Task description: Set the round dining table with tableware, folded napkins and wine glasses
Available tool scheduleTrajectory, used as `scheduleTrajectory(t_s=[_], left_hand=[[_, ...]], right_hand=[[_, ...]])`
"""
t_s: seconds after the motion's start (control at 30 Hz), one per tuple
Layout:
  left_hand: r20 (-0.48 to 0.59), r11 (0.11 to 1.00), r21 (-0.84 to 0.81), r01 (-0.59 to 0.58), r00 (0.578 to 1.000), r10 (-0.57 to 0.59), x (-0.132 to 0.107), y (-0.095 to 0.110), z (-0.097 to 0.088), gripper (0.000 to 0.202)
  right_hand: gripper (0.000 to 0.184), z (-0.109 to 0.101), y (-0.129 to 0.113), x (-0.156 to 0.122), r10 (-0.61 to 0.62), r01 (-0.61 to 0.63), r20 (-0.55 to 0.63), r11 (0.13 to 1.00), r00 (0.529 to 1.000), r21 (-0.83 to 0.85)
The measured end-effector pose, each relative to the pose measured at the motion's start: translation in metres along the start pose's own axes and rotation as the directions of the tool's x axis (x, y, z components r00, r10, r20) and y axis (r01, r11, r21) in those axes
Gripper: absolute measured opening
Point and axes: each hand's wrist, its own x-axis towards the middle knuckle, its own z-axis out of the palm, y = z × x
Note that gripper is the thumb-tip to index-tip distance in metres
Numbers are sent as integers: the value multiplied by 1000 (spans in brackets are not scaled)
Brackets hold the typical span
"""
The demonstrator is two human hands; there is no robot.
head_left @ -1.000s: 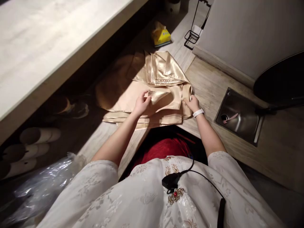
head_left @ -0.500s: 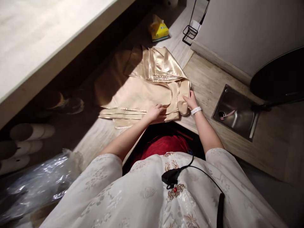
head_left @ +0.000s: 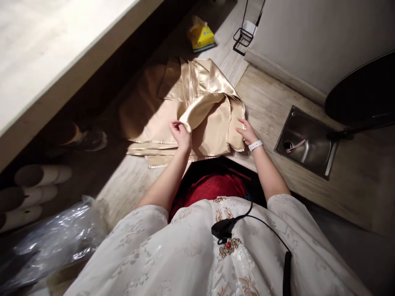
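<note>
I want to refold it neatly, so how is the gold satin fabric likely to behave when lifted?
The gold satin fabric will probably flop, since the flap raised at the left hand curves softly. It may be slippery, judging by the glossy sheen on its upper folds. Its layers could shift separately: several hems show along the near side.

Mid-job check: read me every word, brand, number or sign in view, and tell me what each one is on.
Nothing can be read for certain.
Yellow pack: printed marks on its side, too small and blurred to read.
Gold fabric: no lettering seen.
White wristband: no lettering seen.
</note>
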Motion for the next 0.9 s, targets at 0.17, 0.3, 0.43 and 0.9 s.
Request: scheduleTrajectory(t_s=[0.17,0.3,0.43,0.9], left_hand=[[722,818,260,-514,666,189,-58,13,9,27],[798,645,421,-638,599,72,-84,15,17,59],[799,786,351,-509,601,33,-65,8,14,36],[-60,990,-110,85,994,-91,17,30,-19,28]], right_hand=[[58,8,-1,-2,127,-125,-39,991,991,39],[50,9,-5,-1,175,-170,-58,982,983,84],[41,7,-7,1,197,-189,-69,976,978,109],[27,7,-12,3,220,-204,-74,962,973,181]])
